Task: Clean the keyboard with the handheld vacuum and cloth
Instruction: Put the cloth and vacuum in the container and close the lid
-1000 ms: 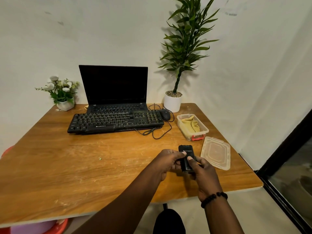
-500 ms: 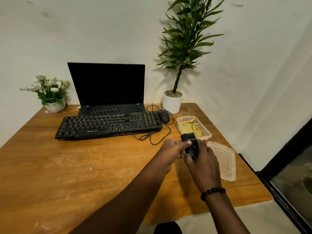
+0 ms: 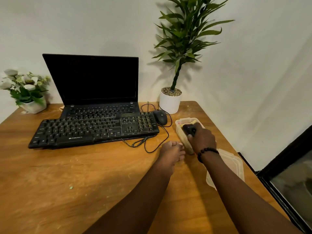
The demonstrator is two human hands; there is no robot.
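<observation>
Head view: right hand (image 3: 201, 140) grip clenched round small black handheld vacuum (image 3: 189, 129) over clear plastic tub (image 3: 179, 130), 3 o'clock of black keyboard (image 3: 94, 130). Left hand (image 3: 172, 152) loose on wooden table (image 3: 84, 174). Vacuum looks headed into tub; yellow cloth (image 3: 195, 122) likely next.

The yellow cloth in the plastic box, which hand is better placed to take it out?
Right. The right hand is already over the plastic box, though its grip holds the handheld vacuum. The left hand hovers empty beside it, so it could also reach.

Scuffed wooden table (image 3: 84, 191) carries a black keyboard (image 3: 94, 130), laptop (image 3: 94, 85), mouse (image 3: 160, 117), two potted plants (image 3: 170, 100) (image 3: 32, 102), a clear tub (image 3: 179, 130) and its lid (image 3: 236, 164).
</observation>
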